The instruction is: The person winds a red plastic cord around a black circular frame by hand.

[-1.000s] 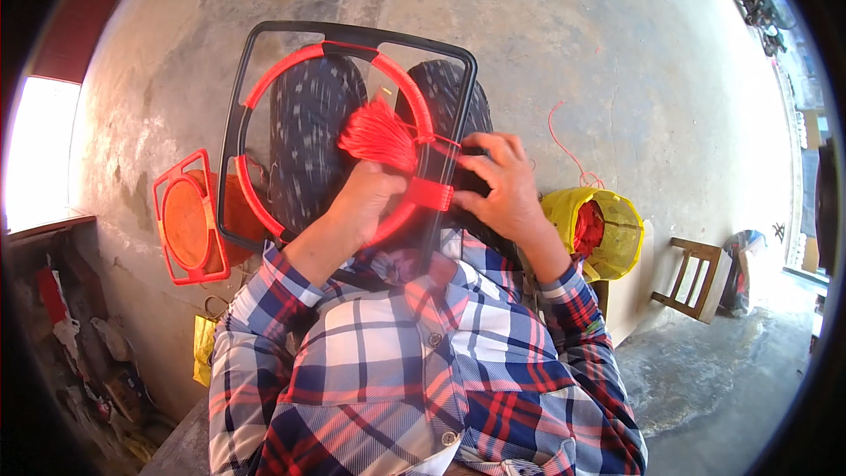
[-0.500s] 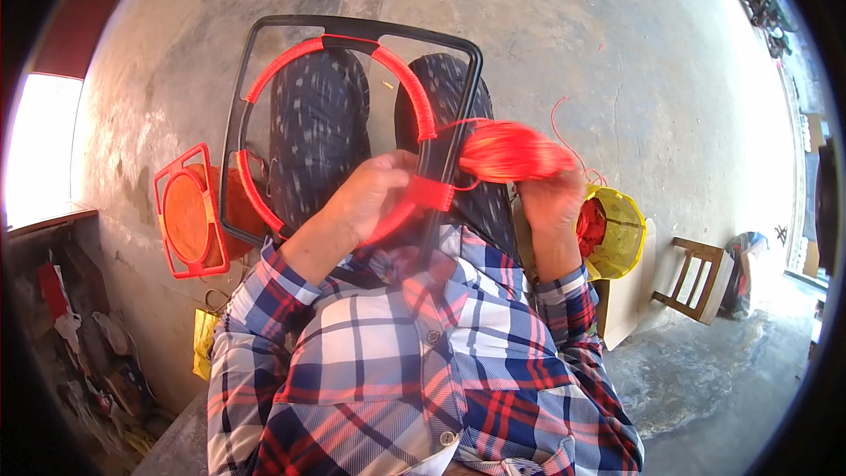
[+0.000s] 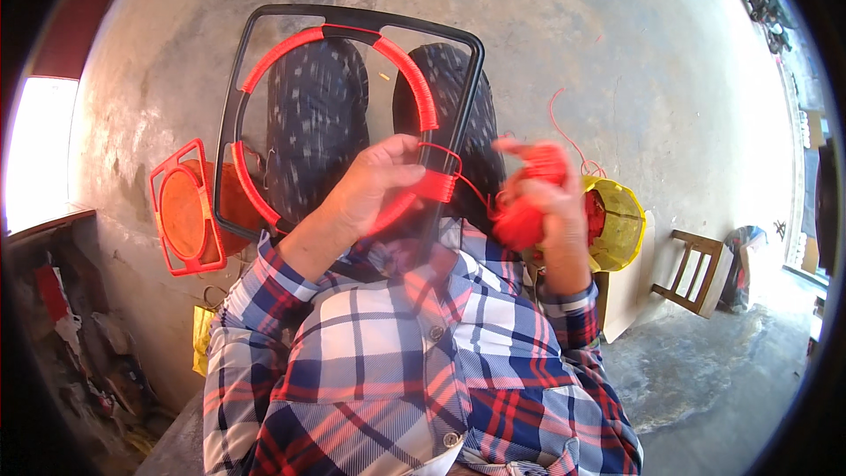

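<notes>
A black square frame (image 3: pixel 352 19) with a ring inside it, partly wrapped in red cord (image 3: pixel 414 79), rests on my lap over my dark patterned trousers. My left hand (image 3: pixel 370 189) grips the wrapped ring at the frame's lower right side. My right hand (image 3: pixel 551 203) is off to the right of the frame and holds a bundle of red cord (image 3: pixel 520 216), blurred by motion. A strand of the cord runs from the bundle back to the wrapped spot by my left hand.
A finished red frame with an orange disc (image 3: pixel 181 211) lies on the concrete floor at my left. A yellow bag holding red cord (image 3: pixel 617 220) sits at my right, with a small wooden stool (image 3: pixel 692 269) beyond it. Clutter lines the lower left.
My right hand carried the red cord bundle from the ring's middle out to the right of the frame, then lower. My left hand kept its grip on the ring.
</notes>
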`<state>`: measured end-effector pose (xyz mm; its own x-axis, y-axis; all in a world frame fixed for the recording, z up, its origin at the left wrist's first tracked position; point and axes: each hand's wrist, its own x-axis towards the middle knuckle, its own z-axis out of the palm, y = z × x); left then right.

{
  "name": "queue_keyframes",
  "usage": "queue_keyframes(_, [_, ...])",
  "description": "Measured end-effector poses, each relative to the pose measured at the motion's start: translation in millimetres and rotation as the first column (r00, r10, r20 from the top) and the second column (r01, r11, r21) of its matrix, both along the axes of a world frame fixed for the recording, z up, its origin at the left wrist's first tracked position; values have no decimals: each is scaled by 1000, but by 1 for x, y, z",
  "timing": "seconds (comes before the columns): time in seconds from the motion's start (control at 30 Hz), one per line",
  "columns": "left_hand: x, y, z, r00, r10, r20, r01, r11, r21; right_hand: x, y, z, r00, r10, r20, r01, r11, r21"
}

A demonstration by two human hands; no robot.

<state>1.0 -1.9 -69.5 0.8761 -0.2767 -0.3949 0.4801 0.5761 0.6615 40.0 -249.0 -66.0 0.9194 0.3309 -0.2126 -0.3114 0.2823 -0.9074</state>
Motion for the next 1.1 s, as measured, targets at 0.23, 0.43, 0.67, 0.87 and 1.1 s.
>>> queue_keyframes(0.23, [-6, 5, -18, 1000, 19, 20, -21, 990, 136, 12, 25, -3, 991, 120, -58, -130, 967, -219])
queue_keyframes(0.43, [-2, 4, -18, 998, -13, -65, 24, 985, 170, 10, 12, -3, 982, 98, -161, -78, 989, 124])
queue_keyframes(0.67, [-1, 8, -5, 993, 26, -111, -25, 1000, 13, 63, -184, -16, 859, -496, -128, 512, 826, 235])
queue_keyframes(0.87, [6, 7, -6, 980, 97, -174, -99, 995, -7, 38, -232, -23, 405, -909, -97, 912, 395, 112])
queue_keyframes(1.1, [2, 8, -8, 993, 106, -60, -111, 989, -95, 4, -30, 16, 731, 622, 279, -448, 747, -491])
